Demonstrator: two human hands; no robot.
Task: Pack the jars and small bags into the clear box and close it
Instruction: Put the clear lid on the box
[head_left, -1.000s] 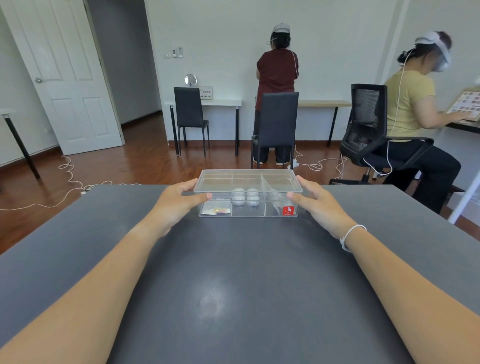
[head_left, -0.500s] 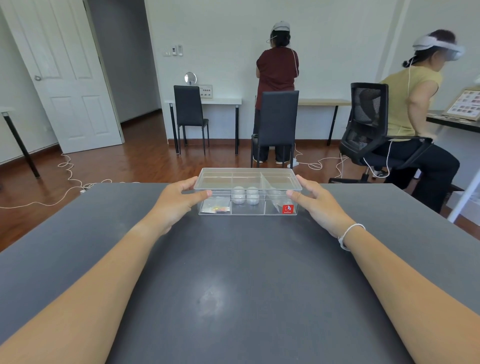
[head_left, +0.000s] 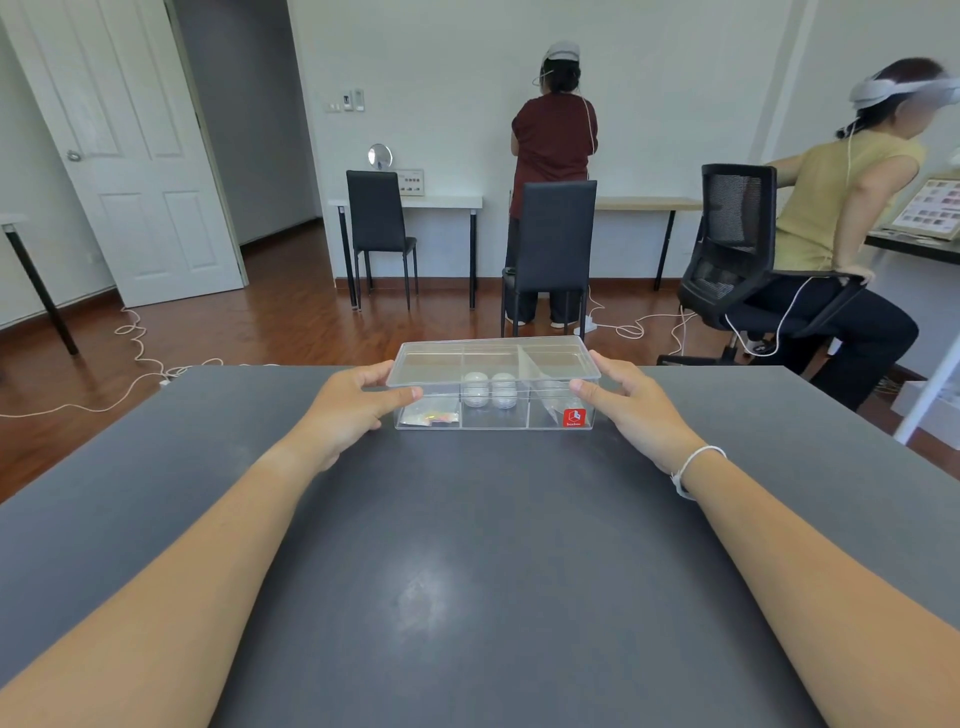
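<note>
— How far along is the packing?
— Jars and a small bag are packed; the clear box, at the table's far edge, is lidded.
— And the hands?
— The lid is pinched at both ends by the left hand and right hand; seemingly only release is left.

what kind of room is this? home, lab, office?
Probably a data-collection room in a converted house or office: two other people wear head rigs with cables trailing over the wood floor, and plain desks and chairs line the wall.

Clear box with red sticker, white jars, on dark grey table.
</note>
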